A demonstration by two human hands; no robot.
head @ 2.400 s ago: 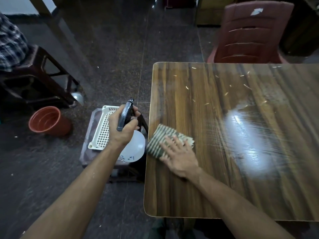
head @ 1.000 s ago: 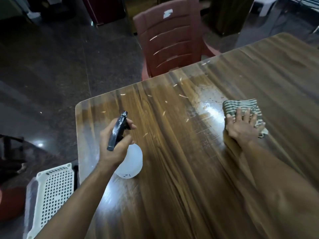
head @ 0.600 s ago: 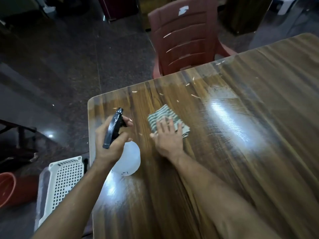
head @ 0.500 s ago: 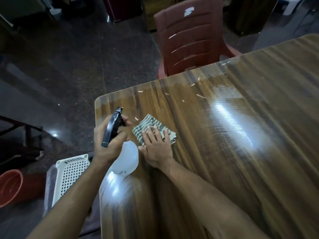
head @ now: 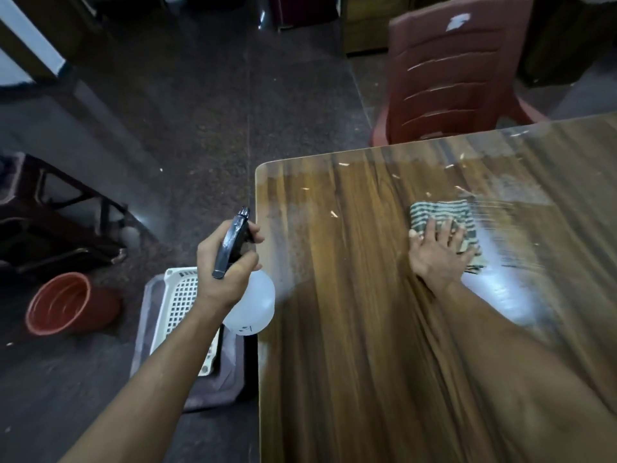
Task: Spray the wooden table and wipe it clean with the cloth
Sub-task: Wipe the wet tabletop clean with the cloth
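left grip: my left hand (head: 223,262) was wrapped round the black trigger head of the spray bottle (head: 248,304), held off the desk's left edge, above the white basket (head: 182,295).
right grip: my right hand (head: 437,252) lay flat, fingers spread, pressing the striped cloth (head: 440,212); nothing pinched.
cloth place: on the desk (head: 350,329), toward its far right, just beside a bright wet streak.
cloth handling: looked soft and limp, folded into a pad; I judged it would slide easily on wet gloss and bunch if pushed from one edge. Best held under the whole palm, mid-pad.
bottle handling: white, rounded plastic body, light-looking, fill level not readable. Neck under the trigger was the sure hold; the body seemed smooth and slippery if wet.
desk surface: glossy wood grain, pale specks scattered on the far part.
surroundings: red chair (head: 457,71) at the far side, red bucket (head: 63,302) on the floor at left.
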